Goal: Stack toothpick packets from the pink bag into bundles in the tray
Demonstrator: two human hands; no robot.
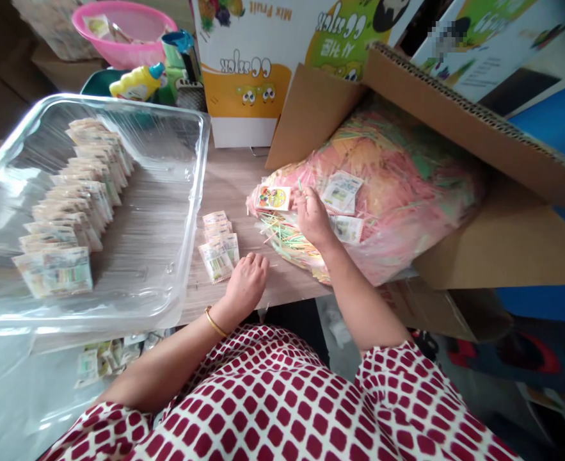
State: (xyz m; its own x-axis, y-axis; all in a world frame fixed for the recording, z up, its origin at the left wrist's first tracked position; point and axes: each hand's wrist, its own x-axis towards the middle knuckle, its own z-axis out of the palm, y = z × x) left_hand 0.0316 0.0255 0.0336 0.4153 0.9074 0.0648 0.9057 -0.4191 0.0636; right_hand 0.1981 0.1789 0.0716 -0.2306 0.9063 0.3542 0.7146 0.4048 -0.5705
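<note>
A wood-grained table [229,169] runs across the head camera's view, cartons behind it at twelve o'clock. Taking the middle of the view as the clock's hub, a clear tray [196,192] sits at nine, a row of filled packets [78,198] overlapping inside it. At two, an open cardboard box [503,237] lies around a plastic bag of thin coloured sticks [407,166], which spreads onto the table.

Close to the hub, the right hand [313,218] appears to pinch a green stick [299,184] between its fingertips. A printed packet [272,198] lies just beside them, towards nine; two more packets [342,192] rest on the bag, towards three. The left hand [248,282], at seven, is loosely curled by a small pile of packets [219,246]—its palm is hidden, so whether it holds anything cannot be told.

Sticks this slender probably snap easily; a light fingertip pinch—never a squeeze—should serve best.

The white-and-orange carton [244,67] stands upside down, reading "Mix Fruit" and, seemingly, "CC Stick"; the green carton [340,38] repeats the name with Korean-looking characters. The packets' lettering is too small to read.
</note>
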